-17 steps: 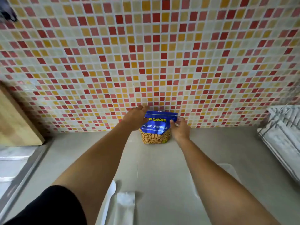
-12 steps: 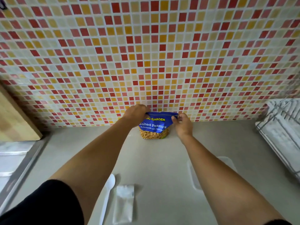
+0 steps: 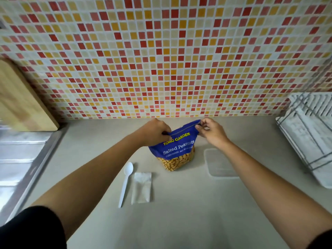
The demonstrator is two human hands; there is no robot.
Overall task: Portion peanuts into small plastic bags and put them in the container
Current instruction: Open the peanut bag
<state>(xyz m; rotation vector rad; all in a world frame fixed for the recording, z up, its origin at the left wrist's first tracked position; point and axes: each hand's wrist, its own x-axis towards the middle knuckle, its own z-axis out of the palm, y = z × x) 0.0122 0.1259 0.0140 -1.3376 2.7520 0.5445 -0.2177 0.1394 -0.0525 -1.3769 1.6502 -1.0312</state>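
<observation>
Both hands pinch the top edge of the blue foil bag of salted peanuts [image 3: 177, 150], left hand [image 3: 156, 131] at its left corner, right hand [image 3: 210, 131] at its right. The bag stands on the beige surface [image 3: 179, 221] toward the back edge, between a white plastic spoon [image 3: 125, 184] with a small clear plastic bag [image 3: 142, 187] and a clear lidded container [image 3: 218, 162].

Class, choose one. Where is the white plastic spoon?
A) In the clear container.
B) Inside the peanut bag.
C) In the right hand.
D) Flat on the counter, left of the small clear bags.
D: the spoon lies flat on the counter, right beside the small clear bags on their left.
</observation>
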